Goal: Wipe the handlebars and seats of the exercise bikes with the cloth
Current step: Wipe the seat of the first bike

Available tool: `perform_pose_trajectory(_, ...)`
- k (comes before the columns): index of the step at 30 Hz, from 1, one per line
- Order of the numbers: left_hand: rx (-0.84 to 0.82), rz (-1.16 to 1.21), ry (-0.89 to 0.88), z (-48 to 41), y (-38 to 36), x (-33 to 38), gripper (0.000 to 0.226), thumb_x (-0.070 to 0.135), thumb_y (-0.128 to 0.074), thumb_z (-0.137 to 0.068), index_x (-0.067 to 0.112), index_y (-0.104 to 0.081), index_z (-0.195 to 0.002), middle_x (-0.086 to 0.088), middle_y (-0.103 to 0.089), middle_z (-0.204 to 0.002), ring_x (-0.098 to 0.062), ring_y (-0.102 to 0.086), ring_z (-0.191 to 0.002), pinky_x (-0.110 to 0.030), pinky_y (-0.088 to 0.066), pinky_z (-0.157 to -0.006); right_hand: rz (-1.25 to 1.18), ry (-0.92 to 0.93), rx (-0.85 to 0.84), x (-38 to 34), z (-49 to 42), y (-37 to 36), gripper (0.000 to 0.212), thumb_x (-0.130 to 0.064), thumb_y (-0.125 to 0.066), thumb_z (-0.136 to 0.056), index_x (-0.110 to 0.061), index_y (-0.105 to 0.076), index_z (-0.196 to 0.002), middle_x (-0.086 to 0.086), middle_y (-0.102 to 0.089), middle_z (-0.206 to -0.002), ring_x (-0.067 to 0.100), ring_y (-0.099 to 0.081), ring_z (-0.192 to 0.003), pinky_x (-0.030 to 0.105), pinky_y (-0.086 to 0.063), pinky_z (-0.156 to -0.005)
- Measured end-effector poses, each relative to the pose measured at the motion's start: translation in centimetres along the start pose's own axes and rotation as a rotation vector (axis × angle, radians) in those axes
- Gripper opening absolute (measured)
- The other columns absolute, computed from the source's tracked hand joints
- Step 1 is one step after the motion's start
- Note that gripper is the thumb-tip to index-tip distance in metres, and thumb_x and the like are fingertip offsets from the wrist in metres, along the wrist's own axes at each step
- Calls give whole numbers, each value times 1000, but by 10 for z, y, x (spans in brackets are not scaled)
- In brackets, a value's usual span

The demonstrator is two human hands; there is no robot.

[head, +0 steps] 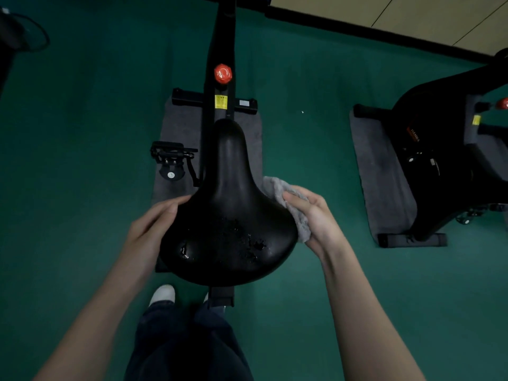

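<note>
Bracing the seat [228,188] on its left flank with the left hand [154,226], fingers straight and laid along the rim. Gripping the cloth [275,187] in the right hand [316,215], fingers curled round the bunched grey fabric, pressed to the seat's right flank. Hands well apart, one either side of the seat's broad rear.

Runs lengthwise away from the body: wide end nearest, narrow nose pointing toward the red knob [223,73]. Shows glistening wet patches [247,243] on the rear top, just inboard of the cloth. Probably calls for a leftward sweep from the right edge over those patches, then forward along the nose, with the right hand nearer the job and the left only steadying.

Left of the seat, a pedal [171,158] over a grey mat [178,125]; well to the seat's right, a second bike [439,149]. No handlebars in view.
</note>
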State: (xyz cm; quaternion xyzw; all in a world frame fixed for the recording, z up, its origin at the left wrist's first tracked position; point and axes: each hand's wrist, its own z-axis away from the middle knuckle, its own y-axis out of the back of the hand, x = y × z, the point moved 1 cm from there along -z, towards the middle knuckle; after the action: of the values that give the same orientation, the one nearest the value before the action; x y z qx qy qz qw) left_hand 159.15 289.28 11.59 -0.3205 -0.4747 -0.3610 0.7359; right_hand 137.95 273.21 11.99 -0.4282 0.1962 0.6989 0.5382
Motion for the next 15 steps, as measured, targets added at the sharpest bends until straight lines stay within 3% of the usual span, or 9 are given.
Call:
perform_pose_trajectory(4, 38, 36, 20, 0, -2, -3, 24, 19, -48, -96, 23, -70, -105, 7, -72, -109, -7, -63, -108, -9, -48, -85, -183, 173, 250, 38, 33, 0, 18, -4, -54, -94, -5, -68, -104, 15, -71, -102, 26, -67, -95, 33, -55, -84)
perform_pose_trajectory(8, 54, 53, 12, 1, -4, -5, 24, 30, -52, -89, 27, -71, -103, 5, -71, -109, -8, -63, -108, -11, -49, -86, -132, 391, 493, 61, 52, -20, 16, -7, -55, -95, -11, -69, -102, 11, -70, -101, 25, -64, -99, 40, -50, -93)
perform_pose_trajectory(13, 46, 54, 0, 2, -4, -6, 28, 38, -52, -84, 29, -73, -102, 4, -71, -112, -11, -63, -110, -15, -50, -90, -370, 248, 523, 54, 43, -24, 17, -6, -50, -97, -5, -66, -99, 11, -68, -91, 25, -63, -89, 33, -52, -81)
perform_pose_trajectory(15, 47, 56, -4, 3, -4, -7, 29, 39, -51, -85, 29, -72, -102, 4, -71, -111, -11, -63, -110, -15, -50, -90, -414, 232, 575, 61, 47, -28, 17, -7, -50, -97, -6, -67, -100, 10, -70, -92, 26, -64, -90, 35, -52, -83)
